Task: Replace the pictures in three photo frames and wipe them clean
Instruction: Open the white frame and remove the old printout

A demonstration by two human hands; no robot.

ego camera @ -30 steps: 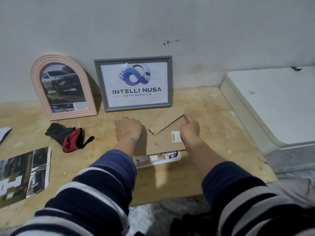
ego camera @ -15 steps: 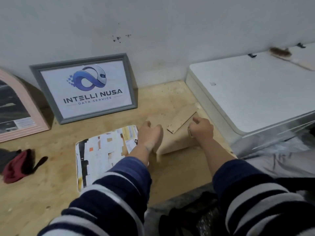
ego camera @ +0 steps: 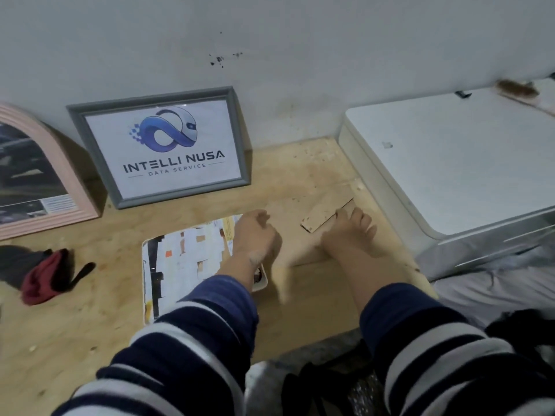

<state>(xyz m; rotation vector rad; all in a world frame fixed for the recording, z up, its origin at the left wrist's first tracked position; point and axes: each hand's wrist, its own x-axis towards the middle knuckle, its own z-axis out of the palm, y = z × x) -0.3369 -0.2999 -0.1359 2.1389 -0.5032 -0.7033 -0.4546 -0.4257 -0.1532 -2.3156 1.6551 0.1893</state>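
Observation:
A white photo frame (ego camera: 144, 283) lies flat on the wooden table (ego camera: 90, 331), its back open and a pale collage picture (ego camera: 183, 259) showing inside. Just right of it is the brown backing board (ego camera: 300, 250) with its stand flap (ego camera: 326, 216) sticking up. My left hand (ego camera: 255, 238) grips the board's left edge, over the frame's right side. My right hand (ego camera: 348, 235) grips the board's right edge, by the flap. A grey frame (ego camera: 241, 139) with a logo print and a pink arched frame (ego camera: 76, 181) with a car picture lean on the wall.
A red and black cloth (ego camera: 45, 274) lies at the left of the table. A large white box (ego camera: 456, 163) stands against the table's right end, close to my right hand. The table's front edge runs just below my forearms.
The backing board has come off the white frame and moved right with both hands, uncovering the picture. My view has turned to the right.

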